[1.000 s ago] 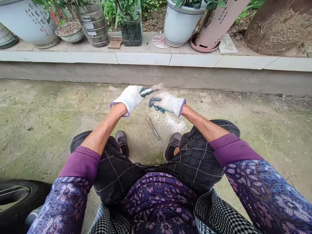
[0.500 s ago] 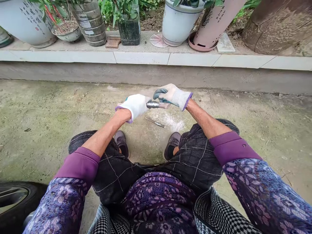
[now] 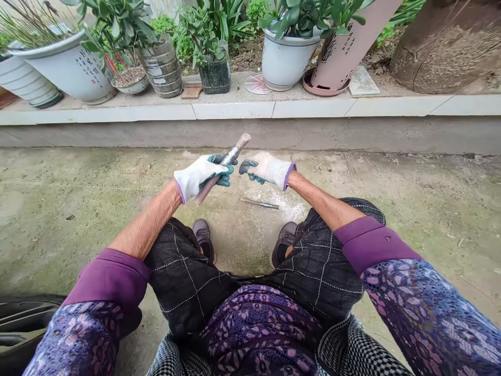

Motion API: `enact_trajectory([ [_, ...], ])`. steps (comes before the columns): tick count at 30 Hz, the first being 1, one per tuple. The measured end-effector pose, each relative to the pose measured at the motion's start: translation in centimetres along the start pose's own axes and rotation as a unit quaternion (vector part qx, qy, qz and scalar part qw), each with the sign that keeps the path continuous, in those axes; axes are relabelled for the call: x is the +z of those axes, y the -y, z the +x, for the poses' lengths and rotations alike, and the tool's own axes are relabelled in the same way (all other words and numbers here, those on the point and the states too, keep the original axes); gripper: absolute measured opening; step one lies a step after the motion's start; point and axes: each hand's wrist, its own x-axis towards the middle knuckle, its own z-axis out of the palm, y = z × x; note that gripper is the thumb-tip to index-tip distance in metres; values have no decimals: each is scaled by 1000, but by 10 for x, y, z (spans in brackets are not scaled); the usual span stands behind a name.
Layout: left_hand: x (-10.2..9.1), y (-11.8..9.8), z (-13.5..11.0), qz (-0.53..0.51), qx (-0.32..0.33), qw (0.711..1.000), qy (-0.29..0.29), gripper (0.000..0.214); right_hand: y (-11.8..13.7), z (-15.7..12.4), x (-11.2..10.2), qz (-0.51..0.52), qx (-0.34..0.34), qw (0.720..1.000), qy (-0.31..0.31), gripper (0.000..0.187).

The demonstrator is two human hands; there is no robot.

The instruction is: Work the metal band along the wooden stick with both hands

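Note:
Both my hands wear white knit gloves with teal-coated palms and fingers. My left hand (image 3: 209,175) is closed round the middle of a wooden stick (image 3: 243,140). Silvery wire (image 3: 231,155) is wound round the stick just beyond my fingers. The stick slants, its rounded end up and to the right, its other end below my palm. My right hand (image 3: 266,169) hangs just right of the stick, apart from it, with fingers loosely bent and nothing visible in them. Below, a thin rod (image 3: 259,203) with a shiny wrapped section lies on the concrete.
White powder (image 3: 291,206) is scattered on the concrete ground (image 3: 117,177) beside the rod. A tiled ledge (image 3: 235,109) runs across ahead, bearing several plant pots, including a white pot (image 3: 288,60) and a tall pink one (image 3: 336,62). A wheel (image 3: 27,324) stands at lower left.
The stick has swung from nearly level to a steep slant, its wire-bound part now up and right. My right hand has drawn slightly down and left, off the stick's end. The view has tilted up.

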Motion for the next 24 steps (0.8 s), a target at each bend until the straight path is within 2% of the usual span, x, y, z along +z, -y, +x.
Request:
enact_trajectory([
  [3, -6, 9, -2, 74, 22, 996, -39, 35, 6, -6, 8, -30, -16, 999, 22, 22],
  [5, -6, 13, -1, 191, 45, 978, -74, 39, 11, -14, 12, -65, -27, 997, 39, 21],
  [6, -5, 15, 1, 275, 52, 956, -90, 41, 14, -18, 13, -81, -34, 995, 46, 20],
  [8, 1, 18, 5, 470, 56, 876, -95, 40, 20, -25, 11, -105, -48, 992, 48, 18],
  [10, 12, 21, 10, 620, 55, 781, -55, 37, 22, -29, 3, -122, -73, 990, 22, 15],
  [11, 19, 21, 10, 659, 60, 750, -27, 36, 21, -29, -3, -124, -80, 989, 3, 13],
  [12, 26, 21, 10, 672, 70, 737, 1, 35, 20, -29, -10, -118, -79, 990, -14, 12],
  [13, 33, 20, 8, 666, 85, 741, 19, 35, 18, -29, -17, -102, -69, 992, -28, 12],
  [14, 39, 18, 5, 645, 99, 757, 26, 34, 16, -28, -25, -75, -56, 995, -37, 13],
  [15, 43, 15, 2, 612, 111, 783, 20, 32, 14, -29, -32, -45, -42, 997, -41, 12],
  [18, 50, 2, -8, 450, 115, 885, -39, 30, 11, -33, -44, 39, -18, 998, -48, 7],
  [20, 51, -5, -9, 332, 103, 934, -78, 31, 14, -39, -42, 92, -22, 993, -66, 15],
  [22, 52, -9, -5, 255, 95, 957, -103, 28, 20, -46, -36, 152, -37, 983, -91, 24],
  [24, 56, -8, 4, 222, 91, 963, -125, 24, 27, -50, -30, 201, -52, 973, -99, 28],
])
